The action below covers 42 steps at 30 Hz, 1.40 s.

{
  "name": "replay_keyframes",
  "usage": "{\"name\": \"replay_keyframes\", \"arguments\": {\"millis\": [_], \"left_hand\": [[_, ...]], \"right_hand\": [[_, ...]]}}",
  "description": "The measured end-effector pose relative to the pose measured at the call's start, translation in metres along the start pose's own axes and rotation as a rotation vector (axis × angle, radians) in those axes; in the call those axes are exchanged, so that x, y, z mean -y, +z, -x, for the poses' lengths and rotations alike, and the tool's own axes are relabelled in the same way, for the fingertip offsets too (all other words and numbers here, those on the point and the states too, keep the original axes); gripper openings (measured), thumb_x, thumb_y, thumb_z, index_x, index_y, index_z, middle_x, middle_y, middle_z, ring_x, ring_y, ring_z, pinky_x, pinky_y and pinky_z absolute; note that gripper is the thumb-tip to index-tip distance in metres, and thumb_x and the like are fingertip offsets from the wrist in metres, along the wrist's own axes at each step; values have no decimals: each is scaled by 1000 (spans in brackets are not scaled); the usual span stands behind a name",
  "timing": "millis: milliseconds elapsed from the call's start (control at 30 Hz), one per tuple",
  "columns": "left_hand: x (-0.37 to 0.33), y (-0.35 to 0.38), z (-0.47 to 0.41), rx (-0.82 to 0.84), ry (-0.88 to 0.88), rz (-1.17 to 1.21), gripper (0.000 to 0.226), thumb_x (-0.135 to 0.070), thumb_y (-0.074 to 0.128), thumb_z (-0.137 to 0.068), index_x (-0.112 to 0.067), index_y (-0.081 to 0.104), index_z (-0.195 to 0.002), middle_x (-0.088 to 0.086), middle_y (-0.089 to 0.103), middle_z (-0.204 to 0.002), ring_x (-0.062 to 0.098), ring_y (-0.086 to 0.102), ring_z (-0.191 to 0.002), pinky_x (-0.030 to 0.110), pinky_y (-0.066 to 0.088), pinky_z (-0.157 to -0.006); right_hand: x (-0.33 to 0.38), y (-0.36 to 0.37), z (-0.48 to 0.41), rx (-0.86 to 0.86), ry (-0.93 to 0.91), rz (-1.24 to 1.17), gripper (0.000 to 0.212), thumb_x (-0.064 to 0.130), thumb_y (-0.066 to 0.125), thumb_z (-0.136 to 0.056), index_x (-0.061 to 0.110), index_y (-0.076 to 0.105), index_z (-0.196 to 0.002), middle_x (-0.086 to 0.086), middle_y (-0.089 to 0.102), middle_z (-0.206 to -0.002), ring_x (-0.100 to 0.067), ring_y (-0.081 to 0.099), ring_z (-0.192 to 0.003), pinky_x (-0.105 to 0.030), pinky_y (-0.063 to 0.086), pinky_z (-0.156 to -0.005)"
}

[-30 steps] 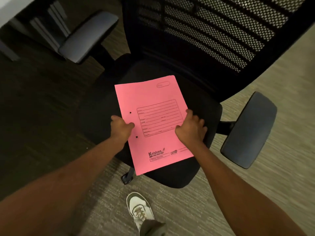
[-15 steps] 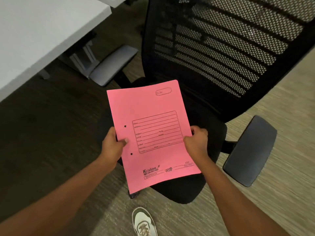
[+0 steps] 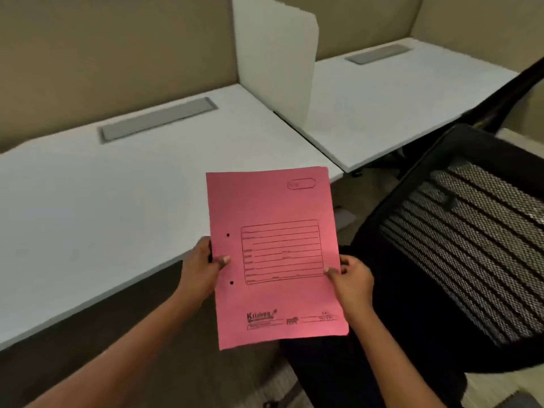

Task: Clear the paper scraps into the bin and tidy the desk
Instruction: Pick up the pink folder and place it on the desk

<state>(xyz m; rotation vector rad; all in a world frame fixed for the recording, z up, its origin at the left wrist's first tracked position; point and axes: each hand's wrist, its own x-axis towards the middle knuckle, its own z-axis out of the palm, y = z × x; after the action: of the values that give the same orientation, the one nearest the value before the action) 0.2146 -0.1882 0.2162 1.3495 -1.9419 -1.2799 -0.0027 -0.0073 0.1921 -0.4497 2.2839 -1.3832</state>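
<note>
The big white counter (image 3: 97, 207) fills the left and far part of the view. Its top is bare, so there is lots of room to lay something flat on it. A white divider (image 3: 276, 57) stands up at the far side and splits it from the next counter on the right.

On the right is a black chair (image 3: 459, 260) with a mesh back. It sits close to the counter edge, turned a bit away.

In the middle, near the person, is the pink folder (image 3: 273, 254). It is up in the air, touching neither counter nor chair. Its far end hangs just over the near edge of the counter. It is held with the printed side up, so the words can be read.

The left hand (image 3: 203, 266) pinches the left edge of the folder, thumb on top. The right hand (image 3: 353, 278) pinches the right edge the same way. Two hands, one on each side, keep the thin folder flat so it does not bend.

I think the folder is going down on the counter next. No paper scraps and no bin can be seen.
</note>
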Motion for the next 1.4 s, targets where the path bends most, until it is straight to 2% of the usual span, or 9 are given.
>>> {"name": "replay_keyframes", "arguments": {"millis": [100,233,367,533,633,833,1067,1167,1400], "left_hand": [[-24,-66,-7,-104,-5,-9,19,-24,64,-88,-30,51,-101,-13,64,-98,4,64,-80,18,50,-60],[-50,-153,-7,-274,-33,20,28,-21,66,-86,-24,50,-109,-6,64,-102,13,65,-84,26,54,-68],[-55,-231,-8,-451,-93,40,41,-15,69,-82,-17,48,-118,-2,63,-94,16,63,-83,26,49,-66],[-36,-306,-21,-598,-136,77,41,-11,65,-83,-15,48,-119,1,63,-94,19,63,-85,30,49,-69],[-18,-345,-41,-656,-171,52,41,-8,63,-82,-12,50,-121,2,62,-95,19,61,-83,30,46,-70],[18,-421,-96,-634,-211,44,40,-3,65,-79,-9,53,-117,7,63,-101,20,60,-84,31,46,-74],[54,-490,-188,-574,-270,70,44,-1,68,-78,-8,50,-118,10,61,-108,25,60,-89,35,51,-76],[71,-507,-232,-605,-325,100,48,-3,68,-79,-7,47,-122,10,59,-112,25,59,-90,35,50,-73],[123,-529,-349,-632,-420,147,43,-2,66,-80,-11,46,-117,10,59,-113,9,59,-74,24,42,-56]], "right_hand": [[66,31,5,93,-86,-33,19,20,77,-75,25,65,-88,10,68,-78,-7,65,-70,-27,53,-58],[149,79,20,207,-181,-53,18,17,73,-79,30,61,-81,8,67,-80,-7,63,-70,-23,47,-53],[213,132,42,318,-246,-55,15,21,71,-83,26,62,-93,14,63,-82,-3,61,-69,-13,43,-51],[266,208,62,409,-264,-66,13,16,63,-88,24,64,-98,7,66,-90,-9,64,-76,-21,49,-58],[293,254,67,433,-230,-99,25,7,54,-87,29,63,-96,9,67,-87,-9,65,-73,-20,48,-53],[341,351,55,454,-117,-118,47,-9,45,-69,22,58,-103,-1,68,-81,-15,65,-75,-31,51,-62],[387,467,19,480,-109,-94,39,-6,48,-74,23,56,-99,-4,66,-84,-19,65,-75,-39,57,-66],[399,515,-2,520,-88,-78,31,-2,52,-78,22,55,-98,-3,66,-84,-18,65,-74,-36,55,-62],[414,637,-75,616,-70,-20,31,-3,50,-78,22,55,-96,-5,68,-77,-18,67,-69,-34,54,-58]]}}
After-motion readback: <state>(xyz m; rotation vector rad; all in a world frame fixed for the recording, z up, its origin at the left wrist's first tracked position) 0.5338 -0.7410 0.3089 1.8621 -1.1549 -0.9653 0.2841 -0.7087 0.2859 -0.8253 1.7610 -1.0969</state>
